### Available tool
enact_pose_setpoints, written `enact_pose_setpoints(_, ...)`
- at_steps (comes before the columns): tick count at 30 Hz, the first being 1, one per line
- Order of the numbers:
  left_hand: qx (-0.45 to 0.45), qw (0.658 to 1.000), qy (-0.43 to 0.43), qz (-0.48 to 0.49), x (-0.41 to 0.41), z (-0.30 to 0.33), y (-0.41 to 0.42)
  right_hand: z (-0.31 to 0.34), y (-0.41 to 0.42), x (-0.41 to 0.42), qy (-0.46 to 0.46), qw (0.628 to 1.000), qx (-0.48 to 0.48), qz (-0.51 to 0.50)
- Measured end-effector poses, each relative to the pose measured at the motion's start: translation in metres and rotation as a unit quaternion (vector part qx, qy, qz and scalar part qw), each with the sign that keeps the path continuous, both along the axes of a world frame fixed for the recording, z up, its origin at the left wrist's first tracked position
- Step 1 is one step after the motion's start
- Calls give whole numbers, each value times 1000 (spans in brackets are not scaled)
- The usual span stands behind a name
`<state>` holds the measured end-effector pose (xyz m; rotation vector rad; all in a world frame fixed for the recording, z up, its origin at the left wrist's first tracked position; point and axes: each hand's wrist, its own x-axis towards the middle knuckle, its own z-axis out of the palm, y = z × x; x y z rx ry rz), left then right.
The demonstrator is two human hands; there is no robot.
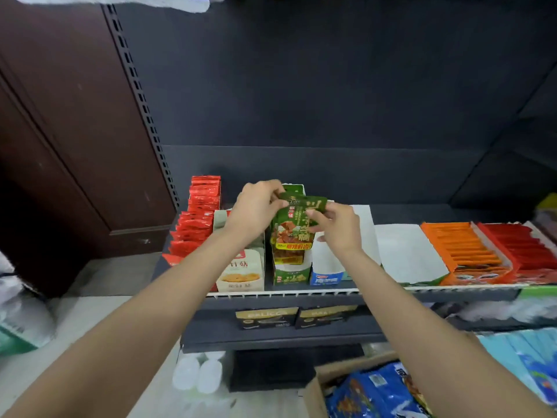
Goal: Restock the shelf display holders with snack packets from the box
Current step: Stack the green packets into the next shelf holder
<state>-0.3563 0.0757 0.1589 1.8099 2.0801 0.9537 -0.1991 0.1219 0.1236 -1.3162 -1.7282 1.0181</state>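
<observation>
Both my hands hold a green snack packet (298,211) over the green display holder (291,274) in the middle of the shelf. My left hand (256,206) pinches the packet's top left edge. My right hand (337,226) pinches its right side. More green packets (291,245) stand upright in that holder below the held one. A cardboard box (346,372) with blue snack packets (370,390) sits on the floor at the lower right.
On the shelf (301,294) from left: red packets (196,224), a beige holder (241,273), a blue-and-white holder (327,273), a white holder (407,254), orange packets (464,248), red packets (524,245). A brown cabinet (60,146) stands left. Black boxes (266,318) sit on a lower shelf.
</observation>
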Motion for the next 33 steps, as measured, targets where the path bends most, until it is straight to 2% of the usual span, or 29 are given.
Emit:
enact_pose_setpoints(10, -14, 998, -33, -56, -25, -15, 43, -12, 37, -16, -9, 1000, -1, -30)
enact_pose_setpoints(17, -78, 992, 65, -72, -35, -29, 50, -33, 42, -32, -13, 998, -65, 0)
enact_pose_setpoints(19, -71, 991, 83, -78, -33, -35, 53, -37, 42, -35, -17, 999, -48, -18)
enact_pose_setpoints(22, -80, 988, 107, -76, -29, -44, 56, -39, 44, -36, -58, 997, 34, -49)
enact_pose_setpoints(24, -109, 983, 131, -65, -29, -46, 58, -39, 47, -37, -96, 993, 62, -37)
enact_pose_setpoints(27, -141, 975, 162, -53, -27, -47, 60, -40, 51, -37, -160, 986, 51, 3)
enact_pose_setpoints(30, -123, 973, 191, -43, -22, -45, 59, -34, 50, -35, -168, 984, 55, 16)
enact_pose_setpoints(33, -68, 973, 221, -24, -13, -43, 49, -24, 41, -27, -158, 984, 76, 22)
